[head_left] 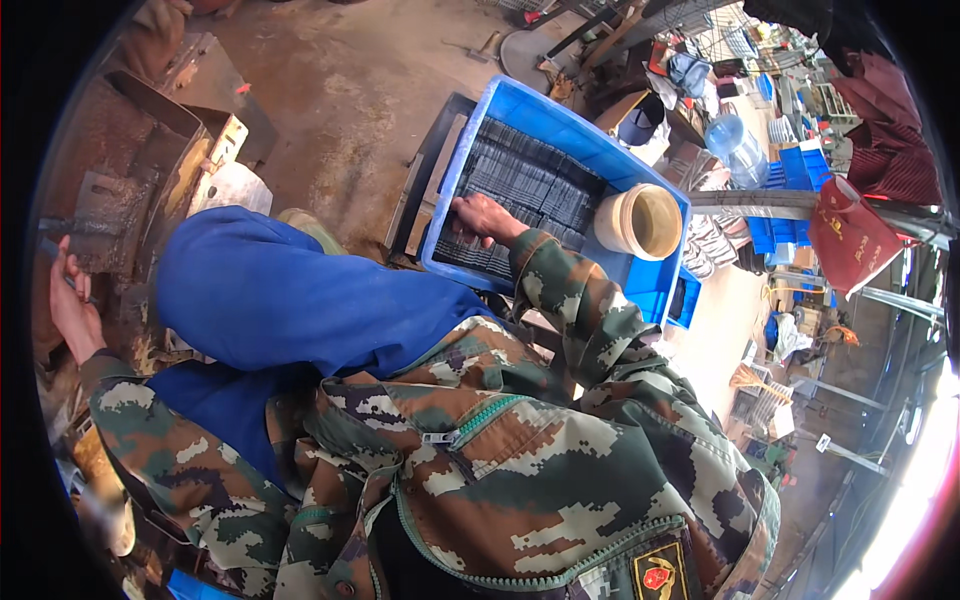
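My right hand (484,220) reaches into a blue plastic crate (455,180). Its fingers are curled closed on the tightly packed rows of thin dark metal pieces (520,165), at the end nearest my lap; exactly how many pieces they grip is hidden. In the same crate, at its right end, sits an open cream bucket (640,222). Far to the left, my left hand (76,305) is beside a rusty, greasy machine (110,215). Its fingers are bent around something small and dark that I cannot make out.
Blue cloth (300,290) covers my lap. The crate rests on a dark metal stand (425,180). Beyond it are a carton (640,120), a clear water jug (735,145), blue bins (800,170) and a metal pole (750,203) with a red cloth (850,235).
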